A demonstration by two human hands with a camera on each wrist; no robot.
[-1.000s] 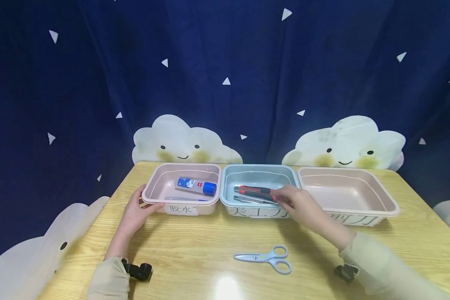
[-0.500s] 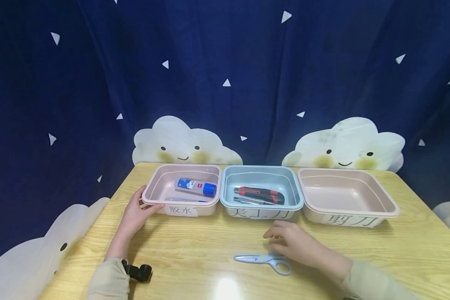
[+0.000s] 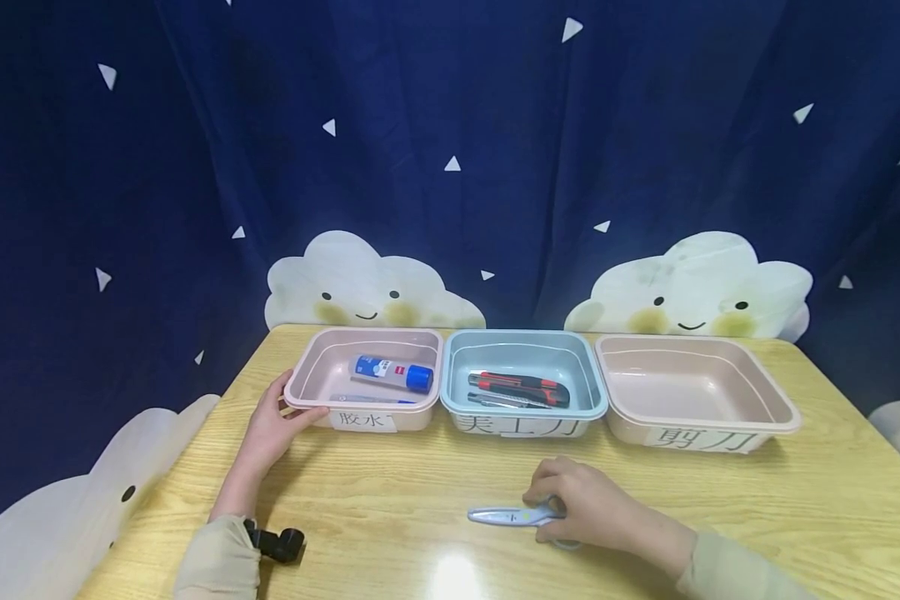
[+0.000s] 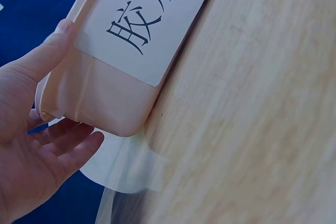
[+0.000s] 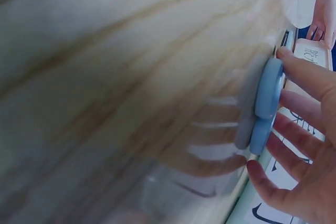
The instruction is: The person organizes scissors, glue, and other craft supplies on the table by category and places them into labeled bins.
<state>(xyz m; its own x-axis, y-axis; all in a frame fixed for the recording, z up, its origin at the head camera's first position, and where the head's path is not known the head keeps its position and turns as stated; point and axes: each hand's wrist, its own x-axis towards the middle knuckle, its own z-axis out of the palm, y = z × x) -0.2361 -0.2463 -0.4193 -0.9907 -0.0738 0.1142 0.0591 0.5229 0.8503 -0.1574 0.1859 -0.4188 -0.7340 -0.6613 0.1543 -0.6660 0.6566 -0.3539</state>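
My left hand [image 3: 268,423] holds the front left corner of the left pink bin [image 3: 424,417], thumb on the rim at the front and fingers round the side. In the left wrist view, the thumb lies near the bin's white label [image 4: 142,24]. Low over the table, my right hand [image 3: 588,510] grips the handles of light blue scissors [image 3: 498,517], whose blades point left. The right wrist view has the fingers about the blue scissor handles [image 5: 269,90], close to the tabletop. Part of the handle loops is hidden behind the hand.
Inside the left bin lie a blue-capped glue bottle [image 3: 390,372] and a slim clear item with a blue end. The middle blue bin [image 3: 525,337] contains utility knives [image 3: 521,387]. A second pink bin [image 3: 690,396] stands right. Behind the wooden table [image 3: 390,492] hangs a dark blue curtain [image 3: 450,100].
My right hand has left the blue bin, where it was at the knives, come down toward the front and taken hold of the scissors' handles. My left hand has stayed on the bin corner.
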